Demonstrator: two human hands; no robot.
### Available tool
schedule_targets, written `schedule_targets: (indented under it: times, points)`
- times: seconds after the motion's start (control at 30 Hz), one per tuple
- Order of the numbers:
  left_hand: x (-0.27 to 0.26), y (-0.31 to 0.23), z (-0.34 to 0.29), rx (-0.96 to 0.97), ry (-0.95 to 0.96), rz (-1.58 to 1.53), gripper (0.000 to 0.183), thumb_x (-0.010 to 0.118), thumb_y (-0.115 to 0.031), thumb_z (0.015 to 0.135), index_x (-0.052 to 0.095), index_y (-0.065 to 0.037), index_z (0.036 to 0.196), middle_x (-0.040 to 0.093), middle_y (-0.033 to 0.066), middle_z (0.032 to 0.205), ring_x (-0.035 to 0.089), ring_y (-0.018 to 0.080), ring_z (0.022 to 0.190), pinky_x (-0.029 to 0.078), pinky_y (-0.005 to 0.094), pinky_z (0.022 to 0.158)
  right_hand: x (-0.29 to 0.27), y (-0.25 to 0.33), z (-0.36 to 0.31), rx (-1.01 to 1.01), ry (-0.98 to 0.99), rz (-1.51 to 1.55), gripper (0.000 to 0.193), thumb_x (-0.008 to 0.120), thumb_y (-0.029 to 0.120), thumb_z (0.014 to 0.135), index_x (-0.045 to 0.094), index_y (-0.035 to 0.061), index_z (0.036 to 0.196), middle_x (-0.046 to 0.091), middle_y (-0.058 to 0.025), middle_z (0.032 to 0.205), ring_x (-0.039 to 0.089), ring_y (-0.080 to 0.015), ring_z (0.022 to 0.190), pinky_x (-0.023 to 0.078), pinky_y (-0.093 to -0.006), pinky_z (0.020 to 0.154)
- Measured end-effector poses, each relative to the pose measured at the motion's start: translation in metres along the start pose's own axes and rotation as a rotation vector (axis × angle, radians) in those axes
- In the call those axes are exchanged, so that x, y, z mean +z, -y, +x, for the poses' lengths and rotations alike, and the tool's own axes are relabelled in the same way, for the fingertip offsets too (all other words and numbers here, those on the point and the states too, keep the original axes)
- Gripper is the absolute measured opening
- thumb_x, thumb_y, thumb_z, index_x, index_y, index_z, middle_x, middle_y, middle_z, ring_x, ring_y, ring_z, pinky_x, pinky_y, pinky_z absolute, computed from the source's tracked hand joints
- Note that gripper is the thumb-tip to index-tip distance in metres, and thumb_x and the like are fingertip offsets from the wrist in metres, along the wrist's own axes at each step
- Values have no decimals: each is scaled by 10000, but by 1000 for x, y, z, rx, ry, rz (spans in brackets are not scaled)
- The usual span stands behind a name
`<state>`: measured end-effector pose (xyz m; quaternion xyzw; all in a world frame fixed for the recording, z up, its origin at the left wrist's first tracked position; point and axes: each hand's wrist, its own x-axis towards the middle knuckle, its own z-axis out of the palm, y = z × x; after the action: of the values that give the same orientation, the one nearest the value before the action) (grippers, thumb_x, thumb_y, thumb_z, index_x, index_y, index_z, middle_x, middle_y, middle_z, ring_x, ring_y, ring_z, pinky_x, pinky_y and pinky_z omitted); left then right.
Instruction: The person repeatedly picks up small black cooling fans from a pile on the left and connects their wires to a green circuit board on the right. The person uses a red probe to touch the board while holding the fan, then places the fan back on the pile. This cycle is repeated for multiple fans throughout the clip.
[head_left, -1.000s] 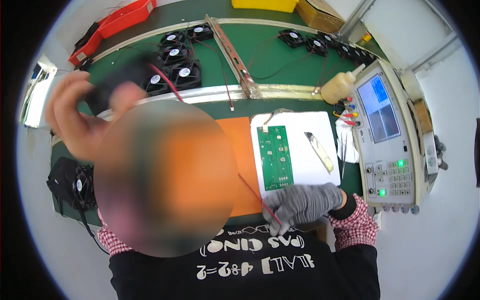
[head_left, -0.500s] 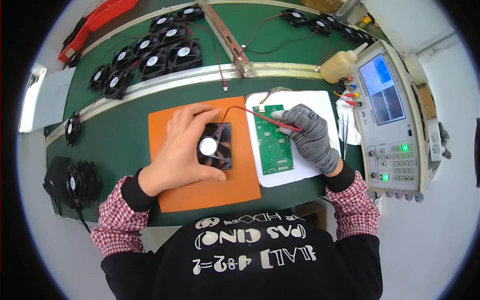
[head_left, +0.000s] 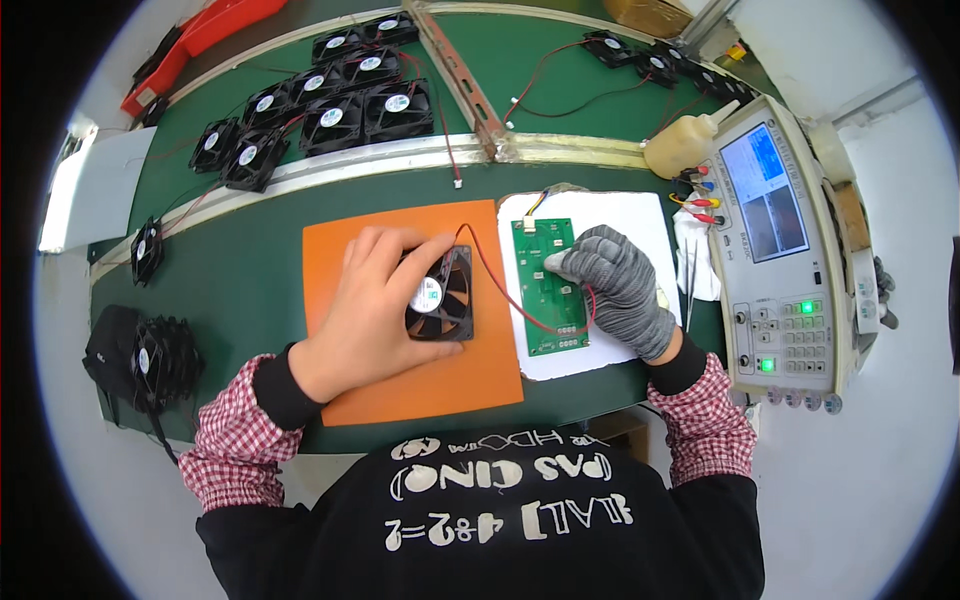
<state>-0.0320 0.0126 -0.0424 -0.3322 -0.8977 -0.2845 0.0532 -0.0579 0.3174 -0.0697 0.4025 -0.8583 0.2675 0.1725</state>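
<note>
A black square cooling fan (head_left: 458,300) with a pale round hub label lies on an orange mat (head_left: 400,400). My bare left hand (head_left: 372,310) wraps around its left side, fingers at the top edge and thumb at the bottom. From the fan's top a thin red cable (head_left: 505,290) loops down across a green circuit board (head_left: 545,300) and up under my right hand (head_left: 620,290). That hand, in a grey knit glove, is pinched closed over the board's right side with the cable in it; the cable's end is hidden. The board lies on a white pad (head_left: 620,215).
A bench meter (head_left: 775,230) with a lit screen stands at the right, beside a squeeze bottle (head_left: 680,145) and tweezers (head_left: 692,275). Several more fans (head_left: 330,120) sit behind a pale rail (head_left: 400,155). Stacked fans (head_left: 165,360) stand at the left.
The red cable, earlier stretched across the board's upper part, now hangs in a slack loop lower over it. My right fingers have shifted slightly lower; my left hand stays around the fan.
</note>
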Motion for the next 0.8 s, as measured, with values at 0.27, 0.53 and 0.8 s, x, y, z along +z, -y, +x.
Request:
schedule_targets:
  times: [0.27, 0.53, 0.8]
  points:
    - [-23, -38, -20, 588, -594, 636, 573, 733, -438, 783, 551, -186, 1265, 571, 39, 1108, 541, 217, 950, 422, 398, 829, 3, -4, -2, 128, 22, 200, 238, 743, 66, 744, 707, 124, 973, 675, -51, 839, 648, -247, 811, 536, -368, 714]
    - [-61, -55, -35, -33, 206, -1325, 485, 661, -454, 834, 592, -44, 1084, 611, 97, 762, 559, 249, 596, 444, 422, 596, -2, 2, -6, 316, -7, 290, 209, 745, 69, 776, 711, 79, 982, 631, -88, 902, 631, -265, 885, 523, -362, 790]
    - [-58, -55, -37, 45, 26, -990, 596, 676, -537, 819, 534, -86, 1181, 611, 99, 940, 586, 231, 699, 434, 405, 635, 1, 1, -6, 376, 11, 330, 162, 769, 83, 751, 705, 56, 898, 623, -85, 900, 620, -262, 893, 513, -362, 797]
